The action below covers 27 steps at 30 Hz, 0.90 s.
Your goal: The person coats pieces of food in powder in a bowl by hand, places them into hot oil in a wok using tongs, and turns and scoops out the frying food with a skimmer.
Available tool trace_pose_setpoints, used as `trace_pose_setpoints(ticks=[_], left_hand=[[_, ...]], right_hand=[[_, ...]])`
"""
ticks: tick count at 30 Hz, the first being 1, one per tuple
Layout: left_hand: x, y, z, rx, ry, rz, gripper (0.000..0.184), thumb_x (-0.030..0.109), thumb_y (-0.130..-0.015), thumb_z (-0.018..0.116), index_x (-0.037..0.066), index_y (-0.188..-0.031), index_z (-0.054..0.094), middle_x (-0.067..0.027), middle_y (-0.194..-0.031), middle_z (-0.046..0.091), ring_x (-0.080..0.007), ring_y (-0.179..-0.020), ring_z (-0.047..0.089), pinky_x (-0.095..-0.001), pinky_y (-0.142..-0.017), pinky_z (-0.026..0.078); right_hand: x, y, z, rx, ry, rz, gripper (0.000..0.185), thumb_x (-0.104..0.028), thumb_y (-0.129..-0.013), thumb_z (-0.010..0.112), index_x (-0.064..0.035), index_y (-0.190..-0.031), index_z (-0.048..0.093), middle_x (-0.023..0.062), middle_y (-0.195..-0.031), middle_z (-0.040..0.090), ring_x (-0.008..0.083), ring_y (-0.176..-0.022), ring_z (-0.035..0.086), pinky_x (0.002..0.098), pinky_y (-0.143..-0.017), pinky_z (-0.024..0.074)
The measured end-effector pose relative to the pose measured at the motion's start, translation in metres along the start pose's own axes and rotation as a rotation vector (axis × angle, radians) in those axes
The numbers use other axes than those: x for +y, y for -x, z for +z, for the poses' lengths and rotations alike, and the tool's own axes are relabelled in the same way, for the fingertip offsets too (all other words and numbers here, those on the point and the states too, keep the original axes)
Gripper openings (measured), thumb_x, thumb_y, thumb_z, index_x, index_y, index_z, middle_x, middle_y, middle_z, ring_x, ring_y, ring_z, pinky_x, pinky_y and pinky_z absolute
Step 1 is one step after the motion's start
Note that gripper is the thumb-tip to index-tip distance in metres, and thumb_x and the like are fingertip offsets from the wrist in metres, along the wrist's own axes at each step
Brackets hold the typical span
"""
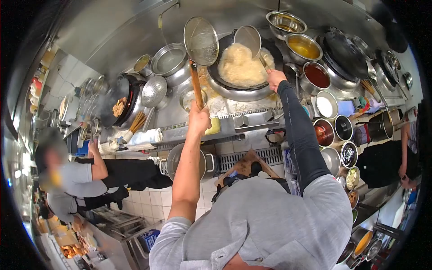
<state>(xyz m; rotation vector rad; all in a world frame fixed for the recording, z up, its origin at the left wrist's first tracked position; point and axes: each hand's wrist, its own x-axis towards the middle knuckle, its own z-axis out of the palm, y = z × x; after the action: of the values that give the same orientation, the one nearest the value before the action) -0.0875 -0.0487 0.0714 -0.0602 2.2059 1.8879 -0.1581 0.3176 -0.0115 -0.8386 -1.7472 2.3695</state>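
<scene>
My left hand [199, 119] is closed around the wooden handle of a round wire-mesh strainer [201, 41]. The strainer is held up left of a large wok [275, 48], over the stove top. In the wok is a pale, foamy, bubbling mass [238, 67]. My right hand [276, 79] grips the handle of a round-headed ladle [248, 39], whose head is over the far side of the wok. Whether the ladle's head is solid or perforated I cannot tell.
A perforated skimmer [154, 91] lies left of the wok. To the right stand a bowl of yellow liquid [304, 47], a pot of red sauce [317, 75] and a white-filled container [326, 104]. A co-worker [76, 173] is at a smaller wok on the left; another person [382, 164] is at right.
</scene>
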Motion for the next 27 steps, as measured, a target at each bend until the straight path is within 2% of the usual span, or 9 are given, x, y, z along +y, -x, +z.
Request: trace_pose_setpoints(ticks=[5,12,15,18,20,21,24,25,27], left_hand=[[-0.003,0.003,-0.006,-0.016,0.067,-0.033,0.016,0.004,-0.090,0.048,0.008,-0.101,0.038,-0.0037,-0.066,0.044,-0.0137,-0.044,0.045,-0.0309,-0.035,0.039],[-0.007,0.006,-0.013,-0.018,0.048,-0.015,0.020,0.004,-0.089,0.047,0.006,-0.108,0.041,-0.0045,-0.067,0.046,-0.0144,-0.045,0.047,-0.0311,-0.037,0.041],[-0.009,0.003,-0.011,-0.029,0.038,0.007,0.020,0.003,-0.090,0.046,0.007,-0.107,0.038,-0.0033,-0.068,0.044,-0.0132,-0.046,0.043,-0.0308,-0.037,0.038],[-0.013,-0.003,-0.009,-0.046,0.008,0.022,0.019,0.002,-0.090,0.046,0.008,-0.106,0.038,-0.0027,-0.068,0.043,-0.0124,-0.046,0.041,-0.0306,-0.036,0.036],[-0.014,-0.003,-0.006,-0.047,0.013,0.014,0.018,0.002,-0.090,0.046,0.008,-0.105,0.038,-0.0028,-0.068,0.043,-0.0122,-0.046,0.041,-0.0305,-0.036,0.036],[-0.010,-0.001,-0.004,-0.040,0.032,0.004,0.018,0.002,-0.090,0.046,0.008,-0.105,0.039,-0.0028,-0.068,0.043,-0.0121,-0.045,0.041,-0.0304,-0.036,0.036],[-0.003,0.002,-0.006,-0.051,0.070,0.007,0.021,0.003,-0.090,0.045,0.006,-0.110,0.041,-0.0033,-0.069,0.045,-0.0126,-0.046,0.045,-0.0301,-0.037,0.039],[0.000,0.002,-0.008,-0.058,0.081,0.015,0.023,0.003,-0.090,0.044,0.004,-0.113,0.042,-0.0035,-0.069,0.047,-0.0128,-0.046,0.047,-0.0300,-0.038,0.041],[0.008,0.003,-0.010,-0.071,0.098,0.034,0.022,0.003,-0.090,0.045,0.006,-0.112,0.041,-0.0029,-0.069,0.046,-0.0122,-0.046,0.046,-0.0293,-0.038,0.040]], right_hand=[[-0.008,0.005,-0.016,-0.214,-0.399,0.313,0.027,-0.005,-0.096,0.035,-0.0072,-0.119,0.049,-0.0025,-0.062,0.041,0.0065,-0.042,0.029,0.0234,-0.034,0.0174],[0.011,0.072,-0.040,-0.129,-0.121,0.063,0.035,-0.007,-0.096,0.042,-0.0107,-0.129,0.051,-0.0056,-0.059,0.040,0.0058,-0.040,0.030,0.0244,-0.032,0.0209],[0.031,0.089,-0.060,0.068,0.369,-0.261,0.040,-0.005,-0.090,0.048,-0.0103,-0.128,0.059,0.0006,-0.066,0.054,0.0097,-0.043,0.042,0.0285,-0.034,0.0300],[0.040,0.091,-0.073,0.262,0.834,-0.649,0.038,-0.005,-0.087,0.053,-0.0056,-0.124,0.063,0.0130,-0.089,0.071,0.0233,-0.071,0.066,0.0355,-0.064,0.0510],[0.039,0.107,-0.072,0.355,0.959,-0.733,0.037,-0.006,-0.088,0.054,-0.0041,-0.124,0.062,0.0165,-0.099,0.072,0.0293,-0.088,0.070,0.0369,-0.080,0.0521],[0.014,0.140,-0.052,0.335,0.943,-0.521,0.039,-0.006,-0.088,0.051,-0.0064,-0.125,0.062,0.0188,-0.122,0.064,0.0310,-0.112,0.063,0.0345,-0.096,0.0460],[0.038,0.137,-0.052,0.244,0.767,-0.640,0.036,-0.006,-0.089,0.050,-0.0044,-0.123,0.063,0.0176,-0.126,0.063,0.0299,-0.117,0.060,0.0345,-0.100,0.0439],[0.049,0.140,-0.044,0.258,0.761,-0.865,0.041,-0.004,-0.090,0.047,-0.0057,-0.129,0.059,0.0158,-0.108,0.069,0.0275,-0.086,0.069,0.0377,-0.074,0.0549],[0.036,0.183,-0.031,0.058,0.325,-0.306,0.045,-0.003,-0.089,0.045,-0.0069,-0.134,0.054,0.0104,-0.089,0.064,0.0215,-0.062,0.059,0.0348,-0.051,0.0470]])
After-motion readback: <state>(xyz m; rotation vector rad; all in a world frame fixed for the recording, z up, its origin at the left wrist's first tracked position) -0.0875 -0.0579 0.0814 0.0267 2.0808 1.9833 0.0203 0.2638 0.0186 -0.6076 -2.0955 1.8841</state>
